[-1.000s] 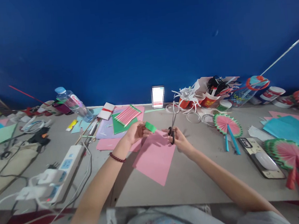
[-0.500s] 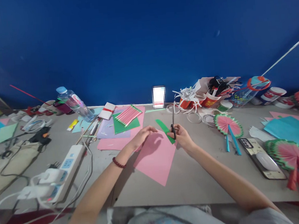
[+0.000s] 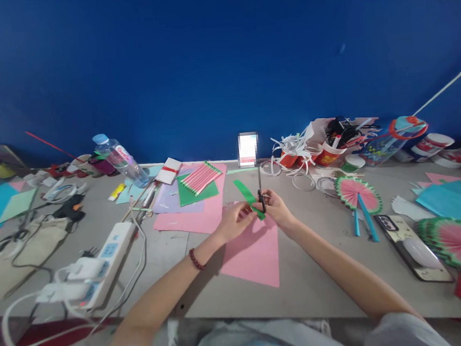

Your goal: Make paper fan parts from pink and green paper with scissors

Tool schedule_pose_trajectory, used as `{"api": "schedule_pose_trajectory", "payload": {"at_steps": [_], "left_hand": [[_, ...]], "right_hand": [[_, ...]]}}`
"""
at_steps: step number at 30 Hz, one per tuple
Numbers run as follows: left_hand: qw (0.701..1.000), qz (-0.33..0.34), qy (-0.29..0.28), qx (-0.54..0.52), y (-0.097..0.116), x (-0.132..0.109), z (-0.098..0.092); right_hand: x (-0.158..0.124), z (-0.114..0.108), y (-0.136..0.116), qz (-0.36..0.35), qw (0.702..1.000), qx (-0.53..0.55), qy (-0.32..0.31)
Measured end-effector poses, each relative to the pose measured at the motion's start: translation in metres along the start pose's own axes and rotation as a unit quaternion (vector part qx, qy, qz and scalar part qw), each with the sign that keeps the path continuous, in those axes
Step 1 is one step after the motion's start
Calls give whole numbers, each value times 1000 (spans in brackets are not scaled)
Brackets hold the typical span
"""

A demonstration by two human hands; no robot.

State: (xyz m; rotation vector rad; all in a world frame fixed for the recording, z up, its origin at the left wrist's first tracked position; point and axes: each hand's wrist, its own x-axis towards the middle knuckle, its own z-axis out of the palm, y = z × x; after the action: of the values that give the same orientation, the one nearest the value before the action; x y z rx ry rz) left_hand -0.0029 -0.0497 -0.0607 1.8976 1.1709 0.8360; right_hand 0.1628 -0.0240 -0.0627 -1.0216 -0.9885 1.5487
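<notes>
Green paper strip is held just above the table, slanting up and away to the left, over the far corner of a pink sheet lying flat.

- Left hand: fingers closed in a pinch on the near end of the strip, from below and to the left.
- Right hand: fingers curled through the handles of the scissors. The blades point up and away and appear nearly together. Whether they bite the strip or only lie against it, I cannot tell.
- Scissors meet the strip near its lower end, just beside the left fingertips.

Judgement on doing the cut well: hold the strip taut and flat so it does not fold between the blades. Keep the left fingertips back from the cutting line, since they sit very near it. Feed the paper deep toward the pivot, not the tips, for a clean edge. Turn the paper, not the scissors, to hold the line.

Surroundings: pleated paper fan and phone to the right, power strip and water bottle to the left, all well apart from the hands.
</notes>
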Motion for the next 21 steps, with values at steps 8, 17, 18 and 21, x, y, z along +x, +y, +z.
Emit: {"api": "schedule_pose_trajectory", "payload": {"at_steps": [8,17,18,21], "left_hand": [[981,-46,33,-185,-24,16,16],[939,-66,113,-317,-25,20,9],[936,-69,129,-319,-25,21,8],[929,-70,173,-319,-28,21,5]], "right_hand": [[4,-5,13,10,1000,-27,2],[3,-5,29,5,995,-95,1],[2,-5,31,16,995,-96,-7],[-1,-4,33,42,994,-99,-27]]}}
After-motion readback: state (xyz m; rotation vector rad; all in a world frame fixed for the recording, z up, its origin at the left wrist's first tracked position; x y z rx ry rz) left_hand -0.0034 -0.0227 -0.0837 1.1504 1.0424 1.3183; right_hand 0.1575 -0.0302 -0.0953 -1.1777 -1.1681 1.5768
